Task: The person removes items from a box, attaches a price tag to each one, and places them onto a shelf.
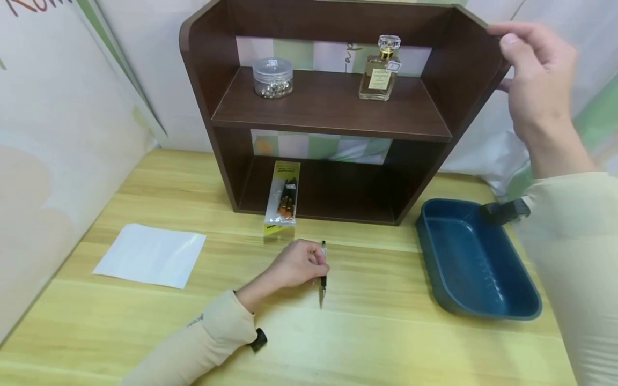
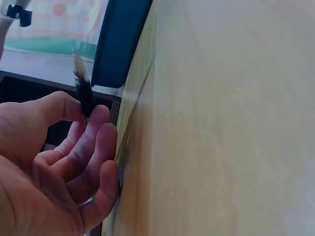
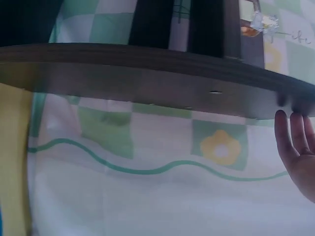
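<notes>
Low over the table, my left hand (image 1: 301,262) pinches a black pen (image 1: 324,281) between thumb and fingers, its tip pointing toward me. The left wrist view shows the pen (image 2: 84,96) above the curled fingers. My right hand (image 1: 543,75) touches the upper right edge of a dark brown shelf (image 1: 333,131). In the right wrist view, straight fingers (image 3: 284,135) rest against the shelf's outer side. A clear-lidded jar (image 1: 272,78) and a perfume bottle (image 1: 379,75) stand on the upper board. A clear and yellow packet (image 1: 284,193) overhangs the lower board's front.
A white sheet (image 1: 151,255) lies on the wooden table (image 1: 376,332) at the left. To the right of the shelf sits a deep blue bin (image 1: 475,260), partly beneath my right forearm. Patterned cloth hangs behind the shelf.
</notes>
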Motion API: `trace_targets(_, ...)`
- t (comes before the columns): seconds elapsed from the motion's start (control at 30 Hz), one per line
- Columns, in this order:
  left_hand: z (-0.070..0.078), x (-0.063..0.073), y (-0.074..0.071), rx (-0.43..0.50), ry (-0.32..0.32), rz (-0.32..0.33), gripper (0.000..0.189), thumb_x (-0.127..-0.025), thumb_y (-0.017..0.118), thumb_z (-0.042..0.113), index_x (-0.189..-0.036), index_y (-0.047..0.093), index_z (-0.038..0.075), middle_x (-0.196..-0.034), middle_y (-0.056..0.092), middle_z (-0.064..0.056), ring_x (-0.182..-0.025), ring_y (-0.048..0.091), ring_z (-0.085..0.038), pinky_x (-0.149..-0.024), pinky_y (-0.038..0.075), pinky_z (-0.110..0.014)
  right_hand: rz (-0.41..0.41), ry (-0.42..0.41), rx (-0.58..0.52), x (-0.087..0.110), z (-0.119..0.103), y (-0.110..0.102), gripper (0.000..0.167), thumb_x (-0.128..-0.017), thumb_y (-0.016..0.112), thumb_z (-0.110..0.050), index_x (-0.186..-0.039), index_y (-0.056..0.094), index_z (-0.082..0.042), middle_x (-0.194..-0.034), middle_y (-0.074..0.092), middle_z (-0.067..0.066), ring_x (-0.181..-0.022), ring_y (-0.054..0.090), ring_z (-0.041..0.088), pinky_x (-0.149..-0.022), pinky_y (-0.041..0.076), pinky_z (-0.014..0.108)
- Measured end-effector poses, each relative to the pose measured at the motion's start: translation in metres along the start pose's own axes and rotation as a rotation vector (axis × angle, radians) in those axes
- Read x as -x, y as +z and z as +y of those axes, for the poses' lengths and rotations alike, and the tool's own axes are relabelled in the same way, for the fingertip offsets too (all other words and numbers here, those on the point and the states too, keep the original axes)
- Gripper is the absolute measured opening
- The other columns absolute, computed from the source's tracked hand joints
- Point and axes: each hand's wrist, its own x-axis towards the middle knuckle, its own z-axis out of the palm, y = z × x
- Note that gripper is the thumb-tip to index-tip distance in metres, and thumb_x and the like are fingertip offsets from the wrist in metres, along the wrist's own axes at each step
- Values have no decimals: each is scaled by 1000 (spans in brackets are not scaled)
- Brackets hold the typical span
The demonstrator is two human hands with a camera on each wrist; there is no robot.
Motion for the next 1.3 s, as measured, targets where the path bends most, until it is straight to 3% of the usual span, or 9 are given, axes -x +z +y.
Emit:
trace_targets(0.2,-2,0,-2,175,-50,44,15,-89,76,10,-97,64,9,-72,69,-10,-53,58,-19,-46,47,-26,3,-4,-42,0,10,-1,22,-98,61,-10,-116,72,-2,-110,60,9,-90,62,19,-63,57,22)
trace_targets(0.43,-6,-10,-3,389,-45,70,22,-91,75,10,-109,69,-1,-84,74,-9,-58,65,-18,-49,53,-25,21,-27,-48,2,13,1,22,-98,61,-10,-115,72,-3,-110,60,8,-91,61,18,-64,57,22)
trace_targets(0.8,2,-24,2,553,-91,61,24,-92,73,9,-113,69,-4,-91,71,-12,-66,66,-19,-57,59,-31,35,-107,-43,3,19,3,21,-99,60,-10,-113,73,-2,-108,60,10,-86,62,19,-59,56,20)
trace_targets(1.13,8,-52,4,685,-136,61,20,-93,72,6,-110,67,-2,-91,69,-9,-67,65,-16,-59,59,-27,75,-206,51,5,24,4,21,-101,57,-11,-112,75,-6,-104,62,9,-86,58,17,-67,47,24)
trace_targets(1.3,11,-67,5,760,-160,68,19,-92,72,5,-109,68,0,-97,69,-10,-71,65,-17,-63,60,-28,39,-163,12,6,24,3,21,-101,59,-13,-115,73,-7,-112,60,9,-89,59,19,-68,52,25)
